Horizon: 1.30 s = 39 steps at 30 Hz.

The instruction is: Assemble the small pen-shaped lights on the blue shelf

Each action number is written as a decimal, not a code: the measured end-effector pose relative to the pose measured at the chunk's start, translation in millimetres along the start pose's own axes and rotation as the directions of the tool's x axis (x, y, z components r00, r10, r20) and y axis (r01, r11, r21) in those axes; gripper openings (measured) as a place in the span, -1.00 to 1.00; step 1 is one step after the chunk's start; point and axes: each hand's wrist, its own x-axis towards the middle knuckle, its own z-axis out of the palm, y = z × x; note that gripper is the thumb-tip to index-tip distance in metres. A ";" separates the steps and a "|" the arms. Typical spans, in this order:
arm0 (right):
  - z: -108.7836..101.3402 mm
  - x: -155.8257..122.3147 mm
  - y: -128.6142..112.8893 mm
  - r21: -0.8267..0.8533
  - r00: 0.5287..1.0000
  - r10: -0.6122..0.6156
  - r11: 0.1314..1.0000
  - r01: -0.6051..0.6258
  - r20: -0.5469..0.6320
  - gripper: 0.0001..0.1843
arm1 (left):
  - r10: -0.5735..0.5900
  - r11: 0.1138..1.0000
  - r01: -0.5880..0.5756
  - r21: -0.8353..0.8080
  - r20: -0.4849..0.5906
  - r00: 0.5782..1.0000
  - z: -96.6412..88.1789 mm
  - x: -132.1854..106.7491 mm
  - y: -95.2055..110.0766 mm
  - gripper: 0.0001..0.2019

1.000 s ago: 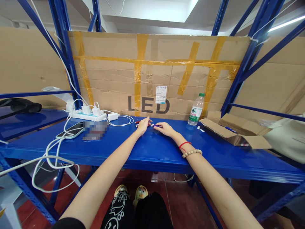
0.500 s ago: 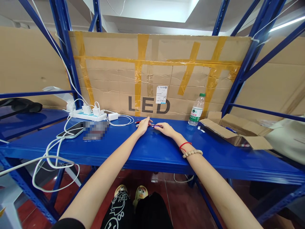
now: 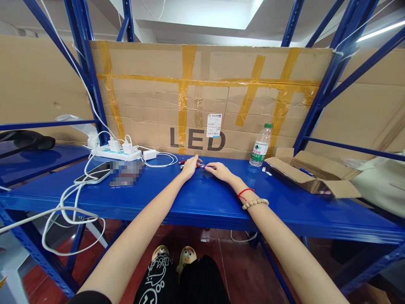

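Near the back of the blue table, my left hand (image 3: pixel 190 167) is closed around slim pens. The end of a red pen (image 3: pixel 182 162) sticks out on its left side, with a dark and silver tip just below. My right hand (image 3: pixel 220 172) faces it a short way to the right, thumb and fingers pinching a blue-purple pen (image 3: pixel 209 166) that lies level and points towards the left hand. Whether the pieces meet between the hands is too small to tell. My fingers hide much of the pens.
To the right stand a water bottle (image 3: pixel 260 145) and an open cardboard box (image 3: pixel 311 166) with a blue pen inside. A white power strip (image 3: pixel 118 153), charger cables and a phone (image 3: pixel 93 173) lie on the left. A tall cardboard sheet (image 3: pixel 145 105) closes off the back.
Almost nothing differs. Both hands keep their place, and the pen in my right hand has shifted very slightly.
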 end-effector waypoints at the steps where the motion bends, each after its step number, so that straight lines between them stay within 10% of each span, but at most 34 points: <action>1: -0.1 0.0 -0.2 0.000 1.000 0.003 1.000 -0.003 0.000 -0.66 | -0.002 1.000 0.002 -0.001 0.001 1.000 -0.1 -0.4 0.4 -0.56; 39: -4.5 -3.9 -7.3 -0.032 0.998 0.051 0.998 -0.050 0.026 -0.59 | -0.003 1.000 0.003 0.021 -0.003 1.000 0.0 1.0 -1.2 -0.55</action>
